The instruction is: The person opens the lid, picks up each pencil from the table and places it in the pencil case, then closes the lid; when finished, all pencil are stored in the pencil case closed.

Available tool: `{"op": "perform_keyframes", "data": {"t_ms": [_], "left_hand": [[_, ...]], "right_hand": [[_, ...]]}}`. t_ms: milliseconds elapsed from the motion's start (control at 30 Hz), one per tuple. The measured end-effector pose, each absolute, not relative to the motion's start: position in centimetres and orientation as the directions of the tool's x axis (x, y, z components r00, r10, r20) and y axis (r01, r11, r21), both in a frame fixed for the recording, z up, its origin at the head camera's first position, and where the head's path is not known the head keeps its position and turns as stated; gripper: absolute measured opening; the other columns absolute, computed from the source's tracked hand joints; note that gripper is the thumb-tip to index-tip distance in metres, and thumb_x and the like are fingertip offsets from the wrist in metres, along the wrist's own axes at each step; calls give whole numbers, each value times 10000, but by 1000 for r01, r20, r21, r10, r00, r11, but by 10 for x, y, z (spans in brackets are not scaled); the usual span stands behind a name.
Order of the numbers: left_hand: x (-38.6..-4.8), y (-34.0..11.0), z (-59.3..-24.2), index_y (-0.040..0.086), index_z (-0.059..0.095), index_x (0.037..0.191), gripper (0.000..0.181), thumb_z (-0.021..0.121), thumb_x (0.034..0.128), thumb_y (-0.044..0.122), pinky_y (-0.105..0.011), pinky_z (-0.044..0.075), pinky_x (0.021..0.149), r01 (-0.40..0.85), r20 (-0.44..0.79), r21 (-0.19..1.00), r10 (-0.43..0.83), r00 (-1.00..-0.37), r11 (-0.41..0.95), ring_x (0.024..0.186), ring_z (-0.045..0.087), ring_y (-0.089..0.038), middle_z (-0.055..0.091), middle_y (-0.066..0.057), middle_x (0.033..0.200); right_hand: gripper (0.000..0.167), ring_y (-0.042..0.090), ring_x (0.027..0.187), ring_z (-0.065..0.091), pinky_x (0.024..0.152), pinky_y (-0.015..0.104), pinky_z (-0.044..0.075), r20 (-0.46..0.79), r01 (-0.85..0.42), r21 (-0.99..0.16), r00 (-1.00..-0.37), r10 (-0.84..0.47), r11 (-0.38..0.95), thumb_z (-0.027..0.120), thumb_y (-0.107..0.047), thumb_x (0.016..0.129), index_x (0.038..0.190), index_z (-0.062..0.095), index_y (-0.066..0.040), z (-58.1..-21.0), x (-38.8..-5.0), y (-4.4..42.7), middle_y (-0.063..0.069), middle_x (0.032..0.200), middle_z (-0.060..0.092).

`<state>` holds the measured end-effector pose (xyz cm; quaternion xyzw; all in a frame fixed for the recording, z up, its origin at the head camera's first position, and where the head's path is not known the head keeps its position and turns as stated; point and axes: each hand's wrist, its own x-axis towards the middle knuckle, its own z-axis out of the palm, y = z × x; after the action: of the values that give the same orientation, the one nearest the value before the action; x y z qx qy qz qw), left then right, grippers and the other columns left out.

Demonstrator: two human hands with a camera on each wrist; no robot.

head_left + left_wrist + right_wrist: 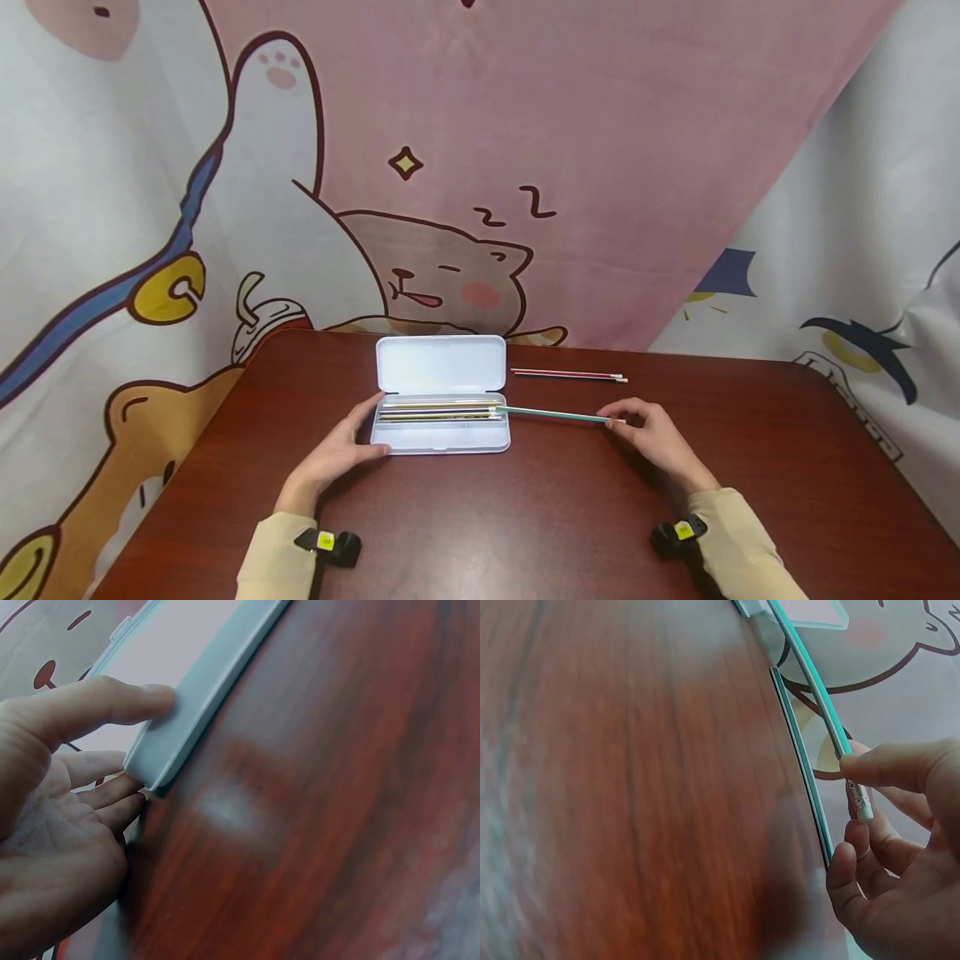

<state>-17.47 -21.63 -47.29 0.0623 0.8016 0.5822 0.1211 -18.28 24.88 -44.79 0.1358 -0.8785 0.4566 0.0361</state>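
A white pencil case point(420, 438) lies with its lid point(441, 364) raised, several pencils point(435, 414) lying lengthwise inside. At its left end my left hand point(337, 452) holds it, the thumb point(154, 701) on the front edge and the other fingers about the end. Between thumb and fingertips, my right hand point(660, 437) pinches a green pencil point(555, 412) near its eraser end. The pencil's far end reaches over the case's right side; whether it touches the other pencils I cannot tell.
Two more pencils point(566, 374), one reddish and one dark, lie side by side on the brown table point(480, 525), right of the lid. A cloth with cartoon animals point(600, 167) hangs behind the table.
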Motion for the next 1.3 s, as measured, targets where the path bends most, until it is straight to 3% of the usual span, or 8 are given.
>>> {"op": "perform_keyframes", "data": {"t_ms": [167,600,1133,1300], "left_hand": [[-175,-217,-473,84,273,1513,865,748,792,31,-562,82,1113,-41,-120,952,246,-962,303,1380,196,-349,228,-202,1533],[-176,-217,-474,68,260,1515,882,756,787,34,-564,61,1113,-36,-116,954,253,-961,299,1409,145,-356,202,-210,1544],[-175,-217,-475,79,275,1513,883,767,781,44,-564,57,1113,-31,-109,951,240,-965,307,1414,137,-349,205,-204,1546],[-174,-217,-475,92,280,1513,876,766,785,54,-569,64,1111,-30,-109,949,236,-966,314,1411,147,-348,213,-196,1545]], "right_hand": [[159,124,705,503,590,251,415,194,-281,-794,-958,-213,539,692,15,850,994,723,-45,-464,-189,248,75,911,652],[153,130,818,557,686,261,438,209,-313,-808,-945,-253,500,697,4,849,976,735,-72,-463,-189,218,28,953,668],[169,160,830,563,713,276,442,206,-307,-825,-945,-253,474,693,23,843,970,745,-75,-466,-190,176,13,940,670],[155,221,848,577,726,287,443,228,-326,-831,-939,-258,451,673,60,843,972,731,-3,-458,-186,161,101,939,677]]}}
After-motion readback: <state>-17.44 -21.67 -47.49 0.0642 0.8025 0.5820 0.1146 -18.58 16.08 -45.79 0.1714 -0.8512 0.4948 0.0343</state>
